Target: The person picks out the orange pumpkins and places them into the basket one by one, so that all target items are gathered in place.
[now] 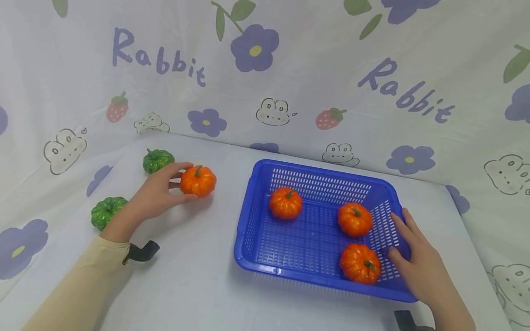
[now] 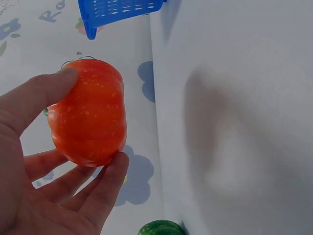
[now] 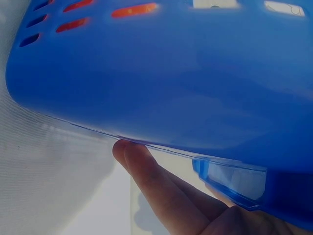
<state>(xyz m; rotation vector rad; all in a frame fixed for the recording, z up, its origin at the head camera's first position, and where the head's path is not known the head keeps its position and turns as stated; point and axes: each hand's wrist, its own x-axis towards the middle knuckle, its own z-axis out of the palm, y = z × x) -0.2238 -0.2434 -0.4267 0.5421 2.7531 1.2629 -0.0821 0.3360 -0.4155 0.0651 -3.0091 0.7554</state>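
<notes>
My left hand (image 1: 155, 193) holds a small orange pumpkin (image 1: 198, 181) with a green stem, left of the blue plastic basket (image 1: 248, 230). In the left wrist view the thumb presses one side of this pumpkin (image 2: 90, 115) and the fingertips support the other, with its shadow falling on the white surface. My right hand (image 1: 426, 266) grips the right rim of the basket, thumb toward the inside. In the right wrist view its fingers (image 3: 156, 186) reach the lower edge of the basket wall (image 3: 146, 88). Three orange pumpkins sit inside: one at left (image 1: 285, 203), two at right (image 1: 355, 219).
Two green pumpkins lie on the white table (image 1: 198, 276) at the left, one farther back (image 1: 158, 161) and one beside my left forearm (image 1: 107, 211). A white cloth (image 1: 298, 69) printed with flowers and rabbits hangs behind the table and along its sides.
</notes>
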